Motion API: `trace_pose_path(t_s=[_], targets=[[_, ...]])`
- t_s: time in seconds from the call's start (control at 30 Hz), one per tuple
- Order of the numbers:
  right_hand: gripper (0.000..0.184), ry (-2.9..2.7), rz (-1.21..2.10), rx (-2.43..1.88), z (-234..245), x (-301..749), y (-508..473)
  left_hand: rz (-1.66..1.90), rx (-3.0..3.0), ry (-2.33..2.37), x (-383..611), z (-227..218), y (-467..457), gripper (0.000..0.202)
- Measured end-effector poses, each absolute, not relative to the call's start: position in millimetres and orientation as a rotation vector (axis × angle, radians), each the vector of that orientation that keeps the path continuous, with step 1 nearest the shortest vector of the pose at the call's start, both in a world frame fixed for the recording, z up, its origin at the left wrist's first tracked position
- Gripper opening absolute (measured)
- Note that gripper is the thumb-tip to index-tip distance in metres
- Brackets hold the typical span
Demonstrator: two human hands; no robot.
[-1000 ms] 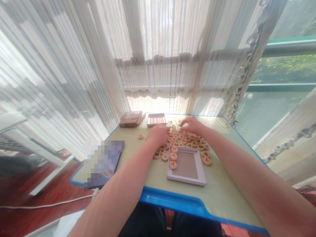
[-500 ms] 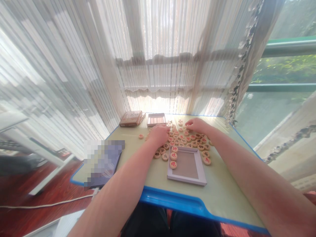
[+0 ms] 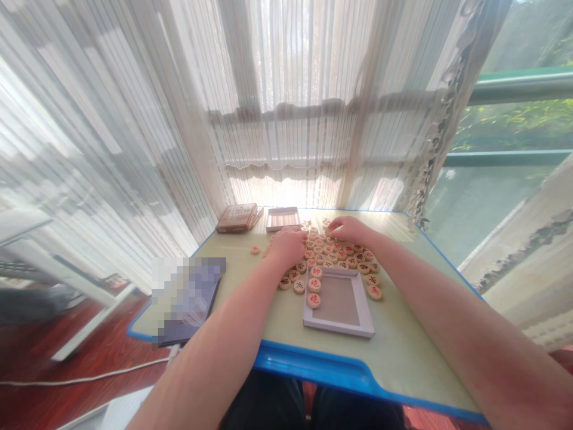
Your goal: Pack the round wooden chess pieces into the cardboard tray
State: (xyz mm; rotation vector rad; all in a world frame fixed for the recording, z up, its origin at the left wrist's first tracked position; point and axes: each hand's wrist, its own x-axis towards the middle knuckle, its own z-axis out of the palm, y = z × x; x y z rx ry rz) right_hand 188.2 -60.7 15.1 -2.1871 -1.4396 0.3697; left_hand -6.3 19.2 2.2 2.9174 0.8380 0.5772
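Note:
Many round wooden xiangqi pieces (image 3: pixel 342 254) with red or black characters lie loose across the table. My left hand (image 3: pixel 290 245) rests low over the left side of this spread, fingers stretched forward and touching pieces; it hides some of them. At the far side, the fingertips of my right hand (image 3: pixel 347 229) are drawn together on a xiangqi piece (image 3: pixel 329 233), partly covered by the fingers. Nearer to me is a shallow pale box tray (image 3: pixel 366 304). Three red-character pieces (image 3: pixel 314 285) stand in a column along its left side.
A second shallow box (image 3: pixel 283 219) and a stack of brown boxes (image 3: pixel 237 217) are at the table's far left. A dark tablet-like device (image 3: pixel 197 304), partly pixelated, lies on the left with a white cable (image 3: pixel 111 375). The table has a blue edge (image 3: pixel 313 361); sheer curtains hang behind.
My right hand has shifted a little to the left, toward my left hand. My left hand stays in nearly the same place, and the three pieces in the tray are unchanged.

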Motion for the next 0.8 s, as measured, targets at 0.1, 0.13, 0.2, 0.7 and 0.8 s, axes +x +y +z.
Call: trace_pose_path(t_s=[0.1,0.13,0.2,0.7,0.8], targets=[[0.025,-1.428,0.355,-2.144,12,188,-59,0.583,2.914,0.826,-7,1,20,0.031],[0.024,-1.432,0.329,-2.137,11,188,-59,0.587,2.914,0.824,-7,1,20,0.031],[0.02,-1.448,0.256,-2.133,10,189,-59,0.597,2.913,0.823,-7,0,20,0.031],[0.026,-1.421,0.265,-2.282,17,205,-67,0.585,2.927,0.832,-6,1,18,0.031],[0.024,-1.401,0.391,-2.316,18,211,-70,0.598,2.932,0.822,-6,0,19,0.031]])
